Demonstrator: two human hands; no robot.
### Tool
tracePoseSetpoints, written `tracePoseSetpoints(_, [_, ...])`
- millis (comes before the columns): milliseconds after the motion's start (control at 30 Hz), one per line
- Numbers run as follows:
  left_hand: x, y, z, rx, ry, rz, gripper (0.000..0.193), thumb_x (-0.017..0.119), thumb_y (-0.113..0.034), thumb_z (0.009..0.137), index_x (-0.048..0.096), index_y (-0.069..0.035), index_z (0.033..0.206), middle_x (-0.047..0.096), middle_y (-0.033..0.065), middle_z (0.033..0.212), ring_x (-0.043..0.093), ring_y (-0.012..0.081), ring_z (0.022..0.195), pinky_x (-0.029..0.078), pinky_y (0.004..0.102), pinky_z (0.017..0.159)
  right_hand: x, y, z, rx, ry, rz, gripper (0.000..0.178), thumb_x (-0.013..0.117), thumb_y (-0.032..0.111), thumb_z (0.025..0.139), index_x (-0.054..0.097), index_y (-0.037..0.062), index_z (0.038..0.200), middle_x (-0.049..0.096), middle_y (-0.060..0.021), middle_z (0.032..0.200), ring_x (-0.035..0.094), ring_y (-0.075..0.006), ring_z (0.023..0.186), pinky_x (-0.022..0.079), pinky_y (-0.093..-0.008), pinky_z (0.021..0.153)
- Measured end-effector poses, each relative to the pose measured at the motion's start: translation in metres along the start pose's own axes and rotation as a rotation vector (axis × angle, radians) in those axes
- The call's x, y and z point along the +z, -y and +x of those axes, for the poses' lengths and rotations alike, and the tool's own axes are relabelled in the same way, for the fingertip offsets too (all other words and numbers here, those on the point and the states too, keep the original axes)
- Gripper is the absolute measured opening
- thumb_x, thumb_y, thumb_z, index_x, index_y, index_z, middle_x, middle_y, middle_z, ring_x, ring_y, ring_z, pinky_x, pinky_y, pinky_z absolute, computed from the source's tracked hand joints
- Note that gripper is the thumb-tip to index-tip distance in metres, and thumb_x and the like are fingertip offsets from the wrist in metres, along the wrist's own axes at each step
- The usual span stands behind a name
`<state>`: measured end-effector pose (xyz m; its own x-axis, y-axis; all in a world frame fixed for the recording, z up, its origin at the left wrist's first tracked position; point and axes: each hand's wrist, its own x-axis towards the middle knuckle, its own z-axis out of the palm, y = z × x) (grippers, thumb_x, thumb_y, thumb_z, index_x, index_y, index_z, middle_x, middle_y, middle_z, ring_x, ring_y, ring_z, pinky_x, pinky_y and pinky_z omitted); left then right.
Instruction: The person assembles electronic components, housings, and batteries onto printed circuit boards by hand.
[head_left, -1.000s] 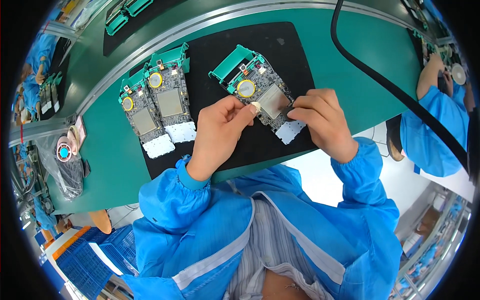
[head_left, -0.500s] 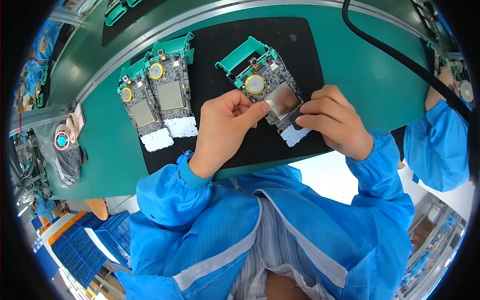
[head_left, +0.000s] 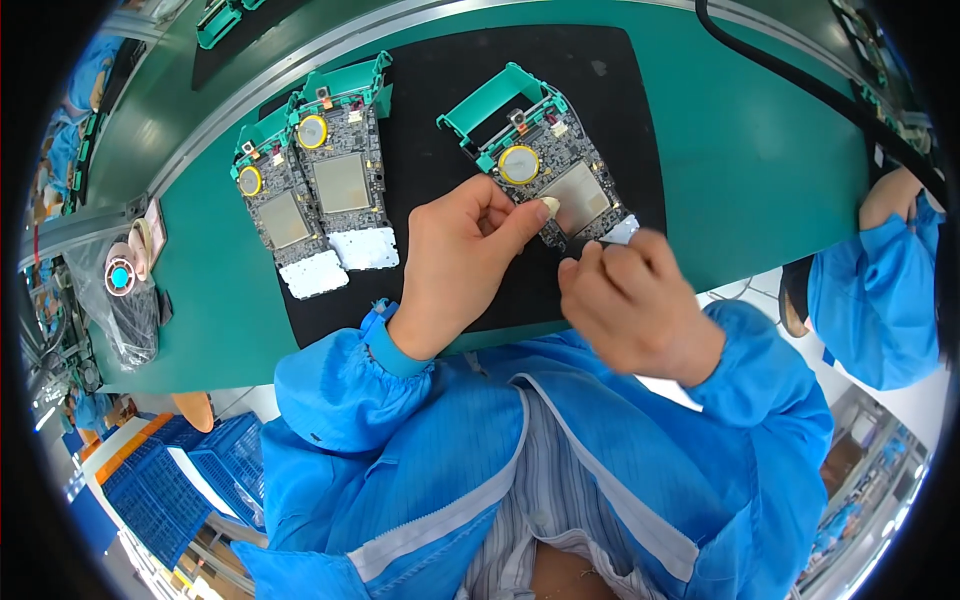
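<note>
A circuit board point(head_left: 578, 150) with a round yellow-rimmed coin cell point(head_left: 519, 165), a square metal shield point(head_left: 576, 198) and a green plastic frame point(head_left: 500, 98) at its far end lies tilted on the black mat point(head_left: 430, 100). My left hand point(head_left: 455, 250) pinches the board's left edge; a small pale piece or tip cover shows at the thumb's end. Over the board's near end, close to its white plate point(head_left: 622, 230), my right hand point(head_left: 635, 305) is closed with fingers curled, slightly blurred. Something dark shows by its fingertips, too unclear to name.
Two similar boards point(head_left: 342, 185) point(head_left: 285, 220) with green frames lie side by side at the left of the mat. A plastic bag point(head_left: 125, 320) and a roll point(head_left: 120, 278) rest at the table's left. A black cable point(head_left: 790, 85) arcs across the right; another person's blue sleeve point(head_left: 875, 300) is beyond.
My right hand has moved left and toward me, off the board's right side; the dark piece at its fingertips now shows less. My left hand stays at the board's left edge.
</note>
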<state>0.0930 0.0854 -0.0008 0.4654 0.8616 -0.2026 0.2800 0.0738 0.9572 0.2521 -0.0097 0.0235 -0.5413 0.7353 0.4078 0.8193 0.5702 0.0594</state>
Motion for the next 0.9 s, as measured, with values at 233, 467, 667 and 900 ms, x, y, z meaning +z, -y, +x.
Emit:
tracePoseSetpoints(233, [-0.012,-0.009,-0.002,-0.028,0.135,-0.099,0.023,0.065,-0.015,0.087,0.061,0.002,0.074,0.061,0.0013,0.061,0.048,0.0030,0.053,0.037,0.0219,0.047,-0.008,-0.007,-0.008,0.610,-0.238,0.499,0.022,0.068,-0.006,0.071,0.060,-0.0005,0.090,0.056,-0.0115,0.079,0.054,-0.0258,0.068,0.045,-0.0323,0.058])
tracePoseSetpoints(467, [-0.013,-0.049,-0.045,-0.193,0.296,0.126,0.026,0.063,-0.024,0.090,0.066,0.000,0.080,0.061,0.0020,0.062,0.048,0.0040,0.050,0.035,0.0198,0.045,-0.005,0.015,0.012,1.143,-0.631,0.975,0.021,0.060,0.011,0.093,0.051,0.0004,0.108,0.059,-0.0032,0.082,0.052,-0.0051,0.071,0.044,-0.0205,0.060])
tracePoseSetpoints(667, [-0.037,-0.089,0.000,0.743,0.023,0.789,0.016,0.068,-0.007,0.079,0.061,-0.004,0.093,0.056,0.0105,0.090,0.055,0.0274,0.088,0.046,0.0350,0.076,0.003,0.013,0.028,1.185,-0.722,1.193,0.020,0.058,0.014,0.093,0.052,0.0008,0.107,0.059,-0.0029,0.082,0.051,-0.0047,0.068,0.042,-0.0189,0.061])
tracePoseSetpoints(900, [-0.045,-0.076,0.070,0.722,0.540,0.611,0.010,0.063,-0.005,0.082,0.054,-0.004,0.088,0.049,0.0082,0.093,0.050,0.0250,0.091,0.042,0.0333,0.078,0.008,0.008,0.026,1.149,-0.670,1.205,0.018,0.058,0.010,0.093,0.051,0.0007,0.106,0.059,-0.0026,0.077,0.053,-0.0047,0.064,0.043,-0.0185,0.056])
